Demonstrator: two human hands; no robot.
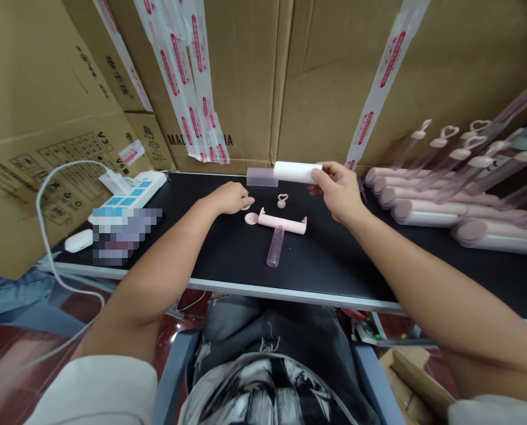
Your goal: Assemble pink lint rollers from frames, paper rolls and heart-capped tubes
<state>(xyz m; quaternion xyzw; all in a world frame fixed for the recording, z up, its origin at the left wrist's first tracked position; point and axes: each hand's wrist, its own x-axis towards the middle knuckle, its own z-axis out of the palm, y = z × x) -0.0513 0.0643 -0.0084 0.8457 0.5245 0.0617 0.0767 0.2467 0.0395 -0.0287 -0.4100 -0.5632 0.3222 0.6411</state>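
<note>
My right hand (pixel 340 192) is closed around one end of a white lint roller refill (pixel 296 171), held level above the table. My left hand (pixel 231 198) has its fingers drawn together at a small pink round cap (pixel 246 207), which they partly hide. A translucent purple cover (pixel 262 177) lies behind, by the far end of the refill. Between my hands sits a pink heart-shaped loop piece (pixel 282 201). Nearer me are a pink roller frame (pixel 285 222) with a clear purple handle (pixel 275 248), and another pink round cap (pixel 251 219) at its left end.
Several lint rollers (pixel 440 200) with heart-loop handles stand in a row on the right. At the left are a white power strip (pixel 130 198) with a cable, a white case (pixel 79 241) and a blurred-out item. Cardboard (pixel 245 77) walls the black table's back.
</note>
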